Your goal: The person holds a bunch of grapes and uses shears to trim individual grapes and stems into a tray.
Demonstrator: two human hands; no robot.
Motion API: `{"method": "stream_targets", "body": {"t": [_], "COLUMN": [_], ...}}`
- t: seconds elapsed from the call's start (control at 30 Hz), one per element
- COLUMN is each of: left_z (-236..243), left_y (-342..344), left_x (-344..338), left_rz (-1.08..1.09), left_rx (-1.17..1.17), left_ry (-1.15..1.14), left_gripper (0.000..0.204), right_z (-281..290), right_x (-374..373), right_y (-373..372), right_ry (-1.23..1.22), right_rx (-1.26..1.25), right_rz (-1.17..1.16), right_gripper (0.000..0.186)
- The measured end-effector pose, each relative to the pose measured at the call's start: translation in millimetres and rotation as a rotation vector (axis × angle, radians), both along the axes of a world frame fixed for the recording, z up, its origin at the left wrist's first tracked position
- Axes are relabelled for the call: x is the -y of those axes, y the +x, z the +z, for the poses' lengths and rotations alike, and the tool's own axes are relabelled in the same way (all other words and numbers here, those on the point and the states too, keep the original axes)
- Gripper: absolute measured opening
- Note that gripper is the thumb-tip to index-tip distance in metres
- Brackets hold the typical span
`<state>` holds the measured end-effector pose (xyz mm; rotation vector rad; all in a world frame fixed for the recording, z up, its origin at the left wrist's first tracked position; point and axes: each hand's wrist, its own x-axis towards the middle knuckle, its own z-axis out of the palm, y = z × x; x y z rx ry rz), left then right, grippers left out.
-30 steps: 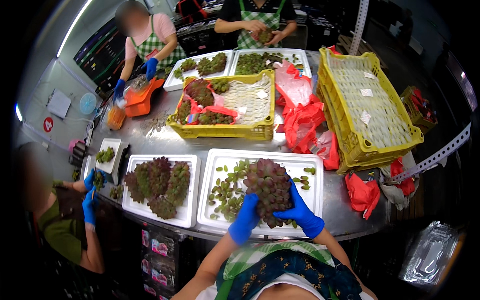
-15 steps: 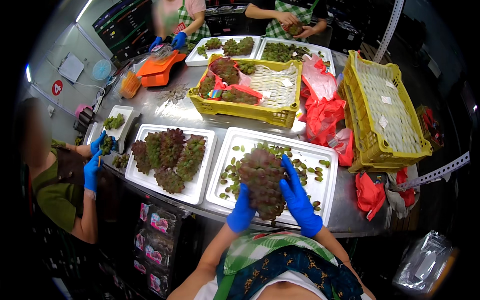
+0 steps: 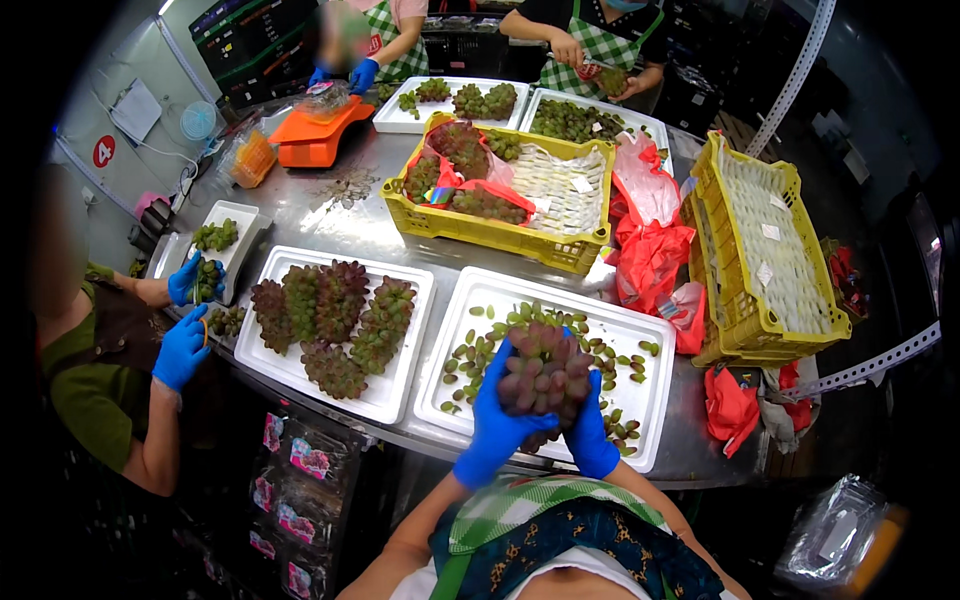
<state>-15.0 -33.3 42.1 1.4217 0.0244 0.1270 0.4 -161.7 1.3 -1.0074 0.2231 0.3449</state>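
Note:
Between my two blue-gloved hands is a dark red-purple bunch of grapes (image 3: 545, 380), raised over a white tray (image 3: 652, 405). My left hand (image 3: 492, 418) wraps its left side and underside. On the other side, my right hand (image 3: 590, 435) cups the lower right of the bunch, with most of its fingers hidden behind the fruit. Loose green and reddish grapes (image 3: 608, 360) lie scattered in the tray below and around the bunch. Just to the left, a second white tray (image 3: 392, 390) bears several reddish-green bunches (image 3: 340, 300).
A yellow crate (image 3: 500, 238) with grape bunches and red wrapping stands beyond my tray. Stacked yellow crates (image 3: 715, 290) and red plastic bags (image 3: 650, 262) are at right. At left a co-worker's gloved hands (image 3: 182, 348) hold scissors and grapes. An orange scale (image 3: 310, 140) stands farther back.
The bunch has been turned and tipped, so its rounded end now faces me. My left hand has moved up around it, and my right hand has come lower and closer in.

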Motion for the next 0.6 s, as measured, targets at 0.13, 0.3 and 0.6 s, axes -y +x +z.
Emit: {"method": "stream_targets", "body": {"t": [0.13,0.3,0.6], "left_z": [-9,-1,-32], "left_y": [12,20,13], "left_x": [-4,-19,-12], "left_rz": [-0.018,-0.055,-0.17], "left_rx": [-0.124,-0.277,-0.316], "left_ry": [-0.034,-0.071,-0.75], "left_gripper": [0.072,0.058,0.057], "right_z": [30,31,54], "right_x": [-2,-1,-9], "right_y": [13,25,27], "right_ry": [0.21,0.289,0.251], "right_rx": [-0.092,-0.199,-0.306], "right_rz": [0.082,0.123,0.225], "right_gripper": [0.061,0.061,0.058]}}
